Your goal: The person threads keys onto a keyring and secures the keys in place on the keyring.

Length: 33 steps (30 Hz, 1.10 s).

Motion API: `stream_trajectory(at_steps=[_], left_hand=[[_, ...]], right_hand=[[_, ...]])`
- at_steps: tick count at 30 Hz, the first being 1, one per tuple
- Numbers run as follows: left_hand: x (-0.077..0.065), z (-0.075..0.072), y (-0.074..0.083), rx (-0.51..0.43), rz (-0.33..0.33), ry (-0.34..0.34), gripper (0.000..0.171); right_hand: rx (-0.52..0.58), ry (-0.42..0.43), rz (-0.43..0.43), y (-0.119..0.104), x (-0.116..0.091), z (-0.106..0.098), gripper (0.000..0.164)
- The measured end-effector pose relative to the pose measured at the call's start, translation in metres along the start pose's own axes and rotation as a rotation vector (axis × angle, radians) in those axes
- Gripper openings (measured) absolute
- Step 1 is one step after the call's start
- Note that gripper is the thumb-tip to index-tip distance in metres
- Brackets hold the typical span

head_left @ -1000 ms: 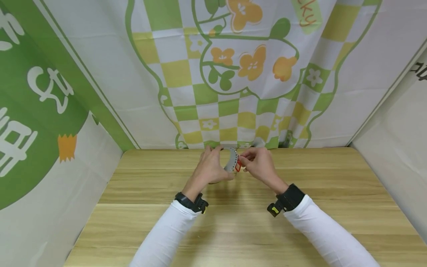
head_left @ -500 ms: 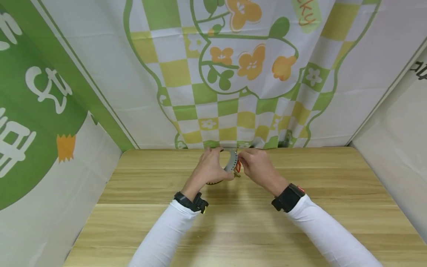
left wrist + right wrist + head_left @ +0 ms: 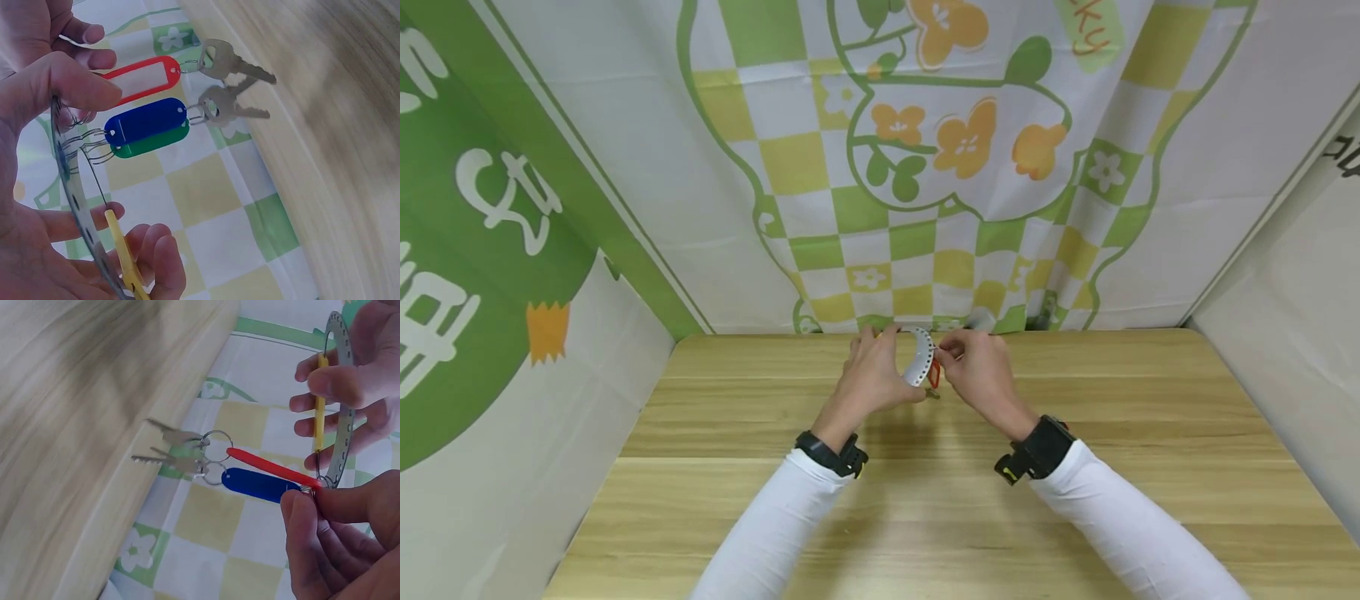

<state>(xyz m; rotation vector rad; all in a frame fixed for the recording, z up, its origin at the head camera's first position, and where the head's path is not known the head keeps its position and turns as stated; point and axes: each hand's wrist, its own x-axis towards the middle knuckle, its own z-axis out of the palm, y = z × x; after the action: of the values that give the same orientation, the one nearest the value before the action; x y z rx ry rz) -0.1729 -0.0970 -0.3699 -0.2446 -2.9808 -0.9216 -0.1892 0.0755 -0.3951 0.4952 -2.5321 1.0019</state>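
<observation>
In the head view my left hand (image 3: 871, 375) grips a flat metal key ring (image 3: 922, 354) with small holes along its band. A yellow handle (image 3: 320, 406) spans the ring on wire ends. My right hand (image 3: 988, 371) pinches small wire loops at the ring's edge, beside the tags; the fingertips hide the exact contact. From the band hang a red-framed key tag (image 3: 147, 80), a blue key tag (image 3: 147, 120) and a green key tag (image 3: 159, 142), partly behind the blue one. Keys (image 3: 219, 59) dangle on split rings from the tags' far ends.
The hands work above the back part of a wood-grain table (image 3: 940, 517). Close behind its back edge hangs a printed cloth (image 3: 872, 242) with green and yellow checks. More cloth walls stand at both sides.
My right wrist has turned over and back while its fingers stay at the ring's edge. The metal ring has tilted, so more of its perforated face shows. The left hand barely moves.
</observation>
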Motion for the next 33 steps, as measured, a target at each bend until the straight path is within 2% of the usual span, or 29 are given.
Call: stream_trajectory(at_steps=[7, 10, 14, 17, 19, 24, 28, 33], left_hand=[[0.001, -0.002, 0.001, 0.001, -0.019, -0.026, 0.107], [0.001, -0.004, 0.001, 0.003, -0.028, -0.042, 0.104], [0.0, -0.005, 0.001, 0.001, -0.025, -0.059, 0.104], [-0.001, -0.005, 0.001, 0.002, -0.022, -0.063, 0.104], [-0.001, -0.005, 0.001, 0.005, -0.023, -0.059, 0.104], [-0.001, -0.004, 0.001, 0.013, -0.035, -0.038, 0.106], [-0.001, -0.003, 0.001, 0.014, -0.04, -0.025, 0.108], [-0.001, -0.003, 0.004, 0.014, -0.028, -0.013, 0.108]], right_hand=[[-0.136, 0.016, -0.164, 0.0, 0.0, 0.0, 0.009], [-0.203, 0.008, -0.27, 0.002, 0.002, -0.001, 0.019], [-0.303, 0.017, -0.466, 0.007, 0.004, -0.003, 0.031], [-0.311, 0.009, -0.526, 0.01, 0.005, -0.004, 0.028], [-0.243, -0.023, -0.47, 0.011, 0.006, -0.005, 0.02], [-0.057, -0.083, -0.236, 0.009, 0.006, -0.009, 0.004], [-0.032, -0.094, -0.145, 0.005, 0.004, -0.011, 0.003], [-0.024, -0.054, -0.066, -0.001, 0.002, -0.011, 0.004]])
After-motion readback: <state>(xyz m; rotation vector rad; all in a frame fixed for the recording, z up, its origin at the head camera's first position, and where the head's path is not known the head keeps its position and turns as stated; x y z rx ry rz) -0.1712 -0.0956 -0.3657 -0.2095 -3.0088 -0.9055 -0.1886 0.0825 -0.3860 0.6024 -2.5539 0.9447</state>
